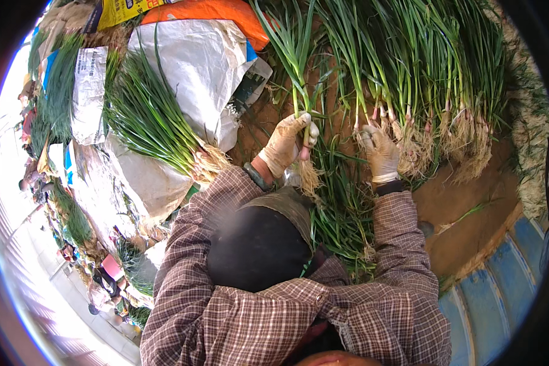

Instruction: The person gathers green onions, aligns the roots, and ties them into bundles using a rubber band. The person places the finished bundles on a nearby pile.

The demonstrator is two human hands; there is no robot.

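My left hand (286, 142), in a soiled pale glove, grips a few green garlic plants (305, 132) upright, with their leaves spreading above and pinkish bulb and straw-coloured roots hanging below. My right hand (380, 151), gloved as well, has its fingertips closed at the bulb end of a thin garlic stalk (357, 110). That hand is at the left edge of a long row of garlic plants (439, 87) lying with roots towards me. Loose green leaves and plants (341, 206) lie between my forearms, partly hidden by my knee.
A bundle of garlic plants (164, 123) rests on white woven sacks (196, 59) at the left. Orange sheeting (210, 11) lies beyond. Blue ribbed metal (489, 293) borders the brown ground (466, 196) at right. People and further bundles (73, 228) appear along the far left.
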